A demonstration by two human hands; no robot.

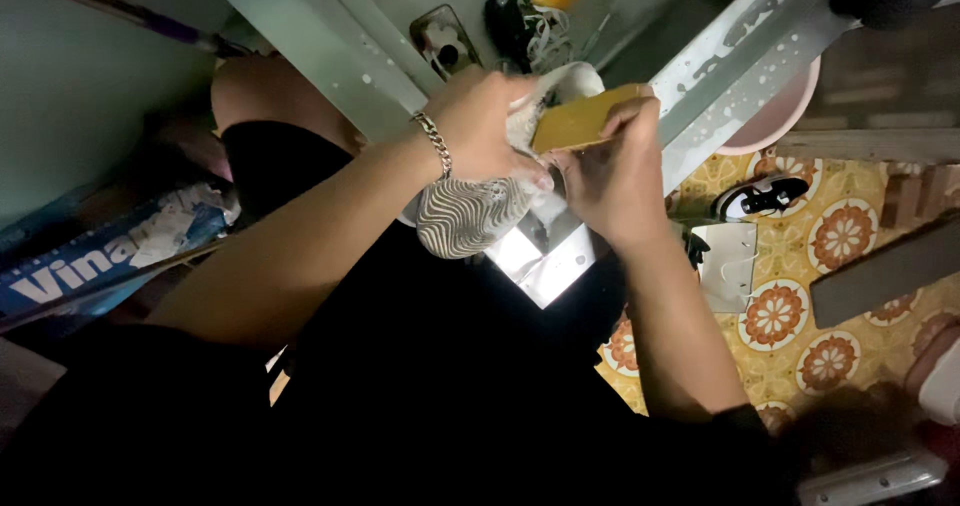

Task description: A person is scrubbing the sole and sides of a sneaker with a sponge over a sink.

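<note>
A flat, rectangular yellow sponge [585, 118] meets a soft shoe [480, 206] with wavy black-and-white stripes at the scene's centre. The right hand [612, 171] pinches the sponge between thumb and fingers; the left hand [480, 121] — chain bracelet [434, 141] at its wrist — is closed around the shoe.

Pink basin [775, 116], patterned floor [840, 236]

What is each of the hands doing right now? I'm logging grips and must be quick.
Left hand: closed on a white shoe with a wavy striped pattern.
Right hand: closed on a flat yellow rectangular sponge block, pressed against the shoe.
</note>
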